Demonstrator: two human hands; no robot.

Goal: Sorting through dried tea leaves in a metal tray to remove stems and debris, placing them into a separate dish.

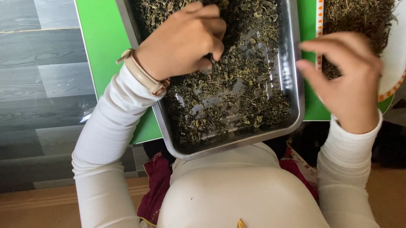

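Nearest the camera is the person's own torso in a white long-sleeved top (236, 196), with a dark red cloth (158, 187) showing at the lap on both sides. Just beyond it, a rectangular metal tray (294, 75) lies on a green tabletop (102, 40), its near edge reaching past the tabletop's edge toward the body. The tray is covered with dried green leaves (239, 97), loose and crumpled, thinner in the middle where bare metal shows through. The left hand (184, 42) rests over the far left part of the tray, fingers curled in and the fingertips pinched together down among the leaves; whether a leaf is caught between them cannot be told. A beige wristband (142, 73) sits on that wrist at the sleeve's end. The right hand (349, 79) hovers at the right side of the tray, above the strip of green between the tray and a neighbouring dish, fingers loosely bent and apart, gripping nothing visible. Farther right and back, a white oval platter with an orange patterned rim (403, 45) holds a heap of dried stems (358, 3), browner and stringier than the leaves. To the left, beyond the tabletop, grey plank flooring (27, 82) shows.
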